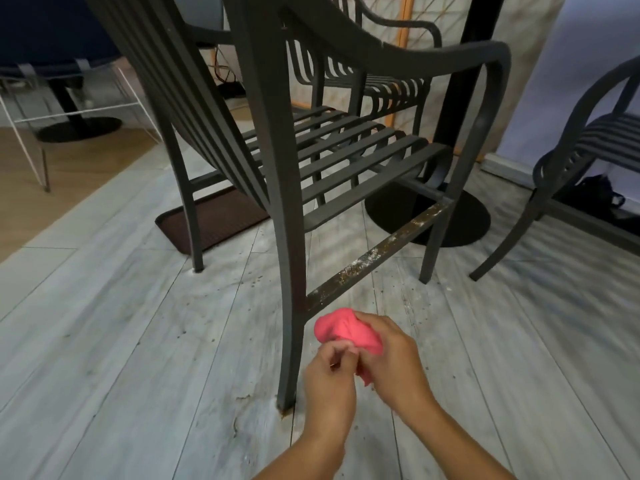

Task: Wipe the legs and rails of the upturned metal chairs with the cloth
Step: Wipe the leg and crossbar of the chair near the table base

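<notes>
Just above and ahead of my grip runs the grimy, speckled lower side rail (377, 252) of the dark grey metal slatted chair (277, 161), its long axis climbing away to the right from the near front leg (292, 306). My right hand (391, 358) clamps the bunched pink cloth (343, 329); my left hand (329, 372) pinches its lower edge. Both sit just below the rail's near end, not touching it, the right hand nearer.

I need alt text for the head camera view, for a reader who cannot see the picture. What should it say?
Two hands, left hand and right hand, bunch a pink cloth just below the dirty lower rail of a dark metal chair. The chair stands on its legs on a pale plank floor scattered with crumbs.
</notes>
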Demonstrator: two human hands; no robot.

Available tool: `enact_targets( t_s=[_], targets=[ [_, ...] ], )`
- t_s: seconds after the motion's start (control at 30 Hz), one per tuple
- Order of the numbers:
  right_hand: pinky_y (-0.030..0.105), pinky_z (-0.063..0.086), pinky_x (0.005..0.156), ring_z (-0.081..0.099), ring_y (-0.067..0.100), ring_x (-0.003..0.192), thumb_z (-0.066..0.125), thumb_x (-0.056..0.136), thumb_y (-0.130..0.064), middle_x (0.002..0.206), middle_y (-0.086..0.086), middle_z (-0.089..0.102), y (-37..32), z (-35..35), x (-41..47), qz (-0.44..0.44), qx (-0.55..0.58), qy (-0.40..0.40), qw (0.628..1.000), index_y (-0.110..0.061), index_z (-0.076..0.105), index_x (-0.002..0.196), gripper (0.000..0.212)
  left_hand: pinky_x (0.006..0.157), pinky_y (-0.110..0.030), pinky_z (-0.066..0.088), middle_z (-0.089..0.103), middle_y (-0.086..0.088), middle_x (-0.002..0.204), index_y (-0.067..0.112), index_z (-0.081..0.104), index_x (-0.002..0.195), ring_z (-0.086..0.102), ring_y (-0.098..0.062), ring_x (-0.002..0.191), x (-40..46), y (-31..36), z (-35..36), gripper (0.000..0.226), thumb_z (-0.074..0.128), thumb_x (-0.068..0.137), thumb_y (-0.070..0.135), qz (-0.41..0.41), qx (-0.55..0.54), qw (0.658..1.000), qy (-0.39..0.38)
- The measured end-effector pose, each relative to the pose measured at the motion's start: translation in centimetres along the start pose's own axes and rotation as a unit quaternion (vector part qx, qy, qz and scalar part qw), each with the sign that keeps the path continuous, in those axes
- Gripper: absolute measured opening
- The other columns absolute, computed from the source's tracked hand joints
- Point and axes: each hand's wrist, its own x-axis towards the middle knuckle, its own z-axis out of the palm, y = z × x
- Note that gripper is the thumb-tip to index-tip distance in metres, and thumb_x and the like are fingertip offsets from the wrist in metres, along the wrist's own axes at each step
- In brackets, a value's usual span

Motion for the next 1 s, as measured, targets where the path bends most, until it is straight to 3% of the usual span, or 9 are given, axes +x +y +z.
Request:
enact_targets(
  t_s=[0.1, 0.23, 0.33, 0.43, 0.63, 0.77, 0.83, 0.9, 1.0],
  targets=[
    [0.024, 0.056, 0.058, 0.061, 0.014, 0.091, 0.066, 0.077, 0.004, 0.112, -0.002, 0.058, -0.2, -0.7, 0.3, 0.012, 0.034, 0.003, 0.999, -0.021, 0.060, 0.118, 0.048, 0.068, -0.003, 0.042, 0.069, 0.008, 0.091, 0.025, 0.070, 0.093, 0.062, 0.009, 0.081, -0.1, -0.3, -1.2, 0.014, 0.060, 0.089, 0.016, 0.062, 0.043, 0.996, -0.045],
    [0.026, 0.054, 0.075, 0.060, 0.011, 0.089, 0.077, 0.070, -0.009, 0.101, -0.007, 0.062, -1.1, -1.5, -0.4, -0.003, 0.014, -0.005, 1.000, -0.033, 0.059, 0.105, 0.045, 0.074, -0.012, 0.048, 0.072, 0.012, 0.092, 0.031, 0.073, 0.087, 0.065, 0.003, 0.087, -0.6, -1.1, -2.4, 0.016, 0.066, 0.083, 0.018, 0.134, 0.040, 0.990, -0.032],
    [0.020, 0.050, 0.068, 0.058, 0.006, 0.084, 0.079, 0.069, -0.017, 0.092, -0.011, 0.061, -2.3, -2.7, -0.4, -0.020, -0.006, -0.018, 1.000, -0.030, 0.058, 0.095, 0.036, 0.069, -0.020, 0.052, 0.072, 0.006, 0.074, 0.025, 0.074, 0.079, 0.067, -0.009, 0.072, -0.7, -0.8, -2.6, 0.008, 0.067, 0.081, 0.021, 0.171, 0.011, 0.985, 0.031],
    [0.015, 0.045, 0.065, 0.057, 0.002, 0.083, 0.076, 0.074, -0.021, 0.090, -0.012, 0.060, -3.2, -4.2, 0.1, -0.042, -0.040, -0.033, 0.998, -0.027, 0.059, 0.095, 0.028, 0.057, -0.009, 0.043, 0.062, 0.002, 0.063, 0.021, 0.065, 0.075, 0.054, -0.001, 0.057, 0.2, 0.2, -3.2, 0.008, 0.069, 0.081, 0.018, 0.202, -0.005, 0.970, 0.138],
    [0.020, 0.053, 0.058, 0.061, 0.006, 0.076, 0.071, 0.079, -0.024, 0.088, -0.006, 0.060, -5.4, -4.9, 2.0, -0.077, -0.020, 0.008, 0.997, -0.023, 0.051, 0.091, 0.023, 0.075, -0.021, 0.042, 0.053, 0.012, 0.111, 0.030, 0.049, 0.116, 0.053, -0.010, 0.097, 4.4, 1.3, -5.8, 0.042, 0.070, 0.079, 0.033, 0.177, 0.124, 0.966, 0.146],
    [0.010, 0.050, 0.056, 0.055, 0.000, 0.085, 0.068, 0.082, -0.017, 0.103, -0.009, 0.050, -6.0, -2.4, 3.7, -0.126, -0.044, 0.005, 0.991, -0.024, 0.046, 0.093, 0.026, 0.084, -0.020, 0.039, 0.053, 0.016, 0.117, 0.033, 0.052, 0.121, 0.051, -0.006, 0.106, 6.0, 1.4, -7.0, 0.047, 0.072, 0.079, 0.028, 0.196, 0.209, 0.955, 0.081],
    [0.005, 0.047, 0.060, 0.050, -0.005, 0.094, 0.065, 0.084, -0.012, 0.112, -0.014, 0.043, -5.7, -0.7, 4.3, -0.144, -0.073, -0.017, 0.987, -0.027, 0.042, 0.101, 0.033, 0.084, -0.015, 0.039, 0.058, 0.016, 0.115, 0.031, 0.057, 0.118, 0.054, -0.003, 0.104, 6.3, 1.3, -7.2, 0.042, 0.071, 0.078, 0.028, 0.210, 0.233, 0.947, 0.070],
    [0.016, 0.052, 0.080, 0.047, 0.000, 0.110, 0.061, 0.086, -0.007, 0.127, -0.014, 0.038, -5.0, 0.8, 4.7, -0.156, -0.080, -0.056, 0.983, -0.033, 0.040, 0.118, 0.047, 0.080, -0.007, 0.041, 0.064, 0.016, 0.108, 0.028, 0.061, 0.116, 0.058, 0.001, 0.099, 6.4, 1.4, -7.1, 0.038, 0.071, 0.079, 0.027, 0.218, 0.234, 0.945, 0.064],
    [0.028, 0.036, 0.106, 0.024, 0.009, 0.129, 0.060, 0.086, -0.006, 0.145, -0.015, 0.022, -4.2, 2.1, 5.1, -0.172, -0.139, -0.115, 0.969, -0.031, 0.029, 0.142, 0.068, 0.079, -0.007, 0.047, 0.066, 0.019, 0.098, 0.031, 0.062, 0.110, 0.061, 0.004, 0.092, 6.5, 1.4, -7.0, 0.034, 0.070, 0.080, 0.019, 0.226, 0.219, 0.947, 0.062]
  ],
)
